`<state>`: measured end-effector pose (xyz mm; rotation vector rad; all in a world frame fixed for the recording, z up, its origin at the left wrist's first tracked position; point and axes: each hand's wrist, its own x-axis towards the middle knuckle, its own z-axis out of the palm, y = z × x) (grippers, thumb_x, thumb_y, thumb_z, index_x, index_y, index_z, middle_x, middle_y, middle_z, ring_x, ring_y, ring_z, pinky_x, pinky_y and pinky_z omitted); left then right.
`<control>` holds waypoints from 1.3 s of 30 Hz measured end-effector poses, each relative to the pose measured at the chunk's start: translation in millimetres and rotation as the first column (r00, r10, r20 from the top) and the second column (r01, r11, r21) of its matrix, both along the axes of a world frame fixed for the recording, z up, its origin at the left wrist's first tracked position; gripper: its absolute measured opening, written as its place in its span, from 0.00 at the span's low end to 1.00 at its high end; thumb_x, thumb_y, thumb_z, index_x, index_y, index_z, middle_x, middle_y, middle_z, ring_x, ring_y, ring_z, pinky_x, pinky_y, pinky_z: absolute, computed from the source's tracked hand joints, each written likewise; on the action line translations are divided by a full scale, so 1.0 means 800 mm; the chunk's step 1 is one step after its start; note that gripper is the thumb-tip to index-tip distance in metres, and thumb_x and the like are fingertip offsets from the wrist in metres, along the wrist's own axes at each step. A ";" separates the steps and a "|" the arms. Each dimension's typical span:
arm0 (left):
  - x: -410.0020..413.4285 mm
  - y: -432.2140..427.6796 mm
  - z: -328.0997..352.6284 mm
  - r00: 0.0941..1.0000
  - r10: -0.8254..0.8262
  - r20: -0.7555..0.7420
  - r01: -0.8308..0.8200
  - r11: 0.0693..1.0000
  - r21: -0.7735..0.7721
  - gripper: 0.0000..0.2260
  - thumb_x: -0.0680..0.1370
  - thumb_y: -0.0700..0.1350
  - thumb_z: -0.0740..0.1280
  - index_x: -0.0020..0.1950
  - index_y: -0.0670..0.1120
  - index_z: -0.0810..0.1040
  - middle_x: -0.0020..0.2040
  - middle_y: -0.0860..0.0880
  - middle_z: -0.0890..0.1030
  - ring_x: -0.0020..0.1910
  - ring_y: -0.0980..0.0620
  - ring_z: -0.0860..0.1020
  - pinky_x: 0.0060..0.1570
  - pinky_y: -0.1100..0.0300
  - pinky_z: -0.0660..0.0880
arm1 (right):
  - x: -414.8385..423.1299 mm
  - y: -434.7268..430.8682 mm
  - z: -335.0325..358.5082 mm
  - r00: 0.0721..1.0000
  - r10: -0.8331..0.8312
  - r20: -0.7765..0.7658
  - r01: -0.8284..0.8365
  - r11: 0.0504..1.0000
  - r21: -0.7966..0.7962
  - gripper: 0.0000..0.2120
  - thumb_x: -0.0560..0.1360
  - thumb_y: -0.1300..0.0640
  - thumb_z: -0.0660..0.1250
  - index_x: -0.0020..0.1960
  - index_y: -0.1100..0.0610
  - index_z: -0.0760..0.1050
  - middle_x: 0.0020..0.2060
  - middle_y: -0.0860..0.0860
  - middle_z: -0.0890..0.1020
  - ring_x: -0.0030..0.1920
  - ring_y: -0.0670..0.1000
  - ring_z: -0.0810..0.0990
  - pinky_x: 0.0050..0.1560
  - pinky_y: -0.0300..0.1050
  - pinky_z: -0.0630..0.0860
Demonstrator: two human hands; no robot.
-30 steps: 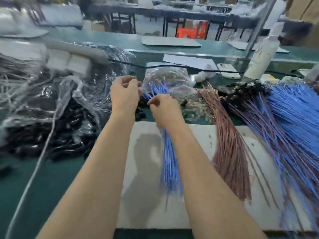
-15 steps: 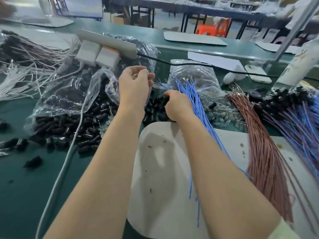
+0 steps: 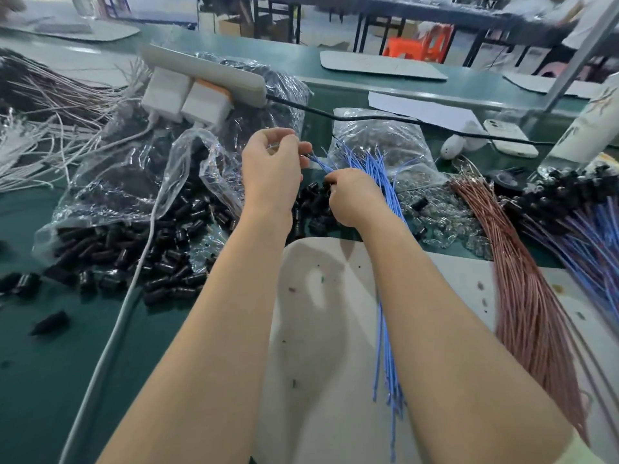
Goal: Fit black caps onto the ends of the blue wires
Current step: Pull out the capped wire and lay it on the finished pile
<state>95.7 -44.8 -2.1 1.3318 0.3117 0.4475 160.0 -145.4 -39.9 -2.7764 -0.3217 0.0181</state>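
A bundle of blue wires (image 3: 377, 169) fans out above my right hand (image 3: 351, 195), which grips the bundle near its upper part; the wires' tails (image 3: 388, 370) hang down over the white board. My left hand (image 3: 271, 169) pinches the tip of one blue wire (image 3: 316, 160) between thumb and fingers; whether a cap sits on it is hidden. Loose black caps (image 3: 160, 249) lie heaped on the green table, spilling from a clear plastic bag (image 3: 134, 182) at left.
A white board (image 3: 321, 329) lies under my forearms. Copper-coloured wires (image 3: 522, 279) and more blue wires with black caps (image 3: 582, 209) lie at right. A power strip (image 3: 201, 72), a black cable (image 3: 368, 117), a phone (image 3: 509, 137) and a bag of clear parts (image 3: 378, 135) sit behind.
The view has shifted left and closer. My right hand has risen slightly with the bundle, and my left hand now pinches one wire tip drawn out of it.
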 end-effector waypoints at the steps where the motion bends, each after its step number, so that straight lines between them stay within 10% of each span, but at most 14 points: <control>1: 0.001 -0.001 -0.001 1.000 -0.002 0.001 0.002 1.000 -0.005 0.06 0.79 0.38 0.59 0.47 0.48 0.72 0.37 0.52 0.80 0.30 0.59 0.74 0.34 0.65 0.71 | -0.001 0.002 0.000 1.000 -0.004 -0.009 0.004 1.000 0.003 0.18 0.78 0.65 0.54 0.66 0.58 0.71 0.65 0.57 0.70 0.58 0.58 0.75 0.52 0.48 0.73; 19: 0.003 -0.016 -0.025 0.997 -0.042 -0.067 0.041 0.999 -0.020 0.06 0.78 0.39 0.59 0.48 0.48 0.73 0.38 0.53 0.81 0.32 0.59 0.75 0.35 0.66 0.72 | -0.016 0.005 -0.002 0.996 -0.084 -0.032 0.089 0.964 0.250 0.13 0.75 0.64 0.60 0.60 0.61 0.72 0.61 0.58 0.73 0.58 0.57 0.74 0.54 0.47 0.71; 27: -0.002 -0.018 -0.026 0.996 -0.038 -0.085 0.038 0.999 0.003 0.05 0.78 0.40 0.61 0.49 0.49 0.74 0.38 0.54 0.81 0.33 0.60 0.75 0.37 0.65 0.73 | -0.030 -0.024 0.022 0.970 -0.245 0.001 0.145 0.577 0.804 0.04 0.76 0.59 0.66 0.51 0.56 0.73 0.43 0.48 0.79 0.43 0.46 0.78 0.51 0.44 0.77; 31: -0.011 -0.035 -0.032 0.996 -0.085 -0.016 0.085 0.930 0.357 0.07 0.76 0.41 0.66 0.53 0.50 0.76 0.41 0.54 0.79 0.36 0.59 0.75 0.40 0.67 0.72 | -0.046 -0.084 0.048 0.985 -0.132 -0.111 0.154 0.390 0.908 0.05 0.78 0.64 0.64 0.46 0.56 0.74 0.42 0.53 0.81 0.40 0.47 0.81 0.44 0.39 0.79; 35: -0.022 -0.086 -0.028 0.951 -0.308 0.035 0.195 0.682 0.705 0.12 0.76 0.41 0.68 0.60 0.47 0.77 0.52 0.52 0.78 0.44 0.57 0.75 0.44 0.77 0.67 | -0.078 -0.124 0.047 0.989 -0.143 -0.046 0.116 0.536 0.836 0.05 0.76 0.67 0.66 0.46 0.59 0.77 0.39 0.55 0.82 0.38 0.48 0.82 0.44 0.39 0.81; 39: -0.033 -0.113 -0.029 0.930 -0.368 0.003 0.272 0.693 0.667 0.05 0.76 0.42 0.69 0.51 0.46 0.81 0.46 0.51 0.82 0.39 0.60 0.78 0.41 0.75 0.70 | -0.100 -0.142 0.038 0.975 -0.222 -0.011 0.136 0.555 0.821 0.05 0.73 0.62 0.71 0.44 0.61 0.75 0.40 0.59 0.83 0.41 0.55 0.84 0.47 0.49 0.82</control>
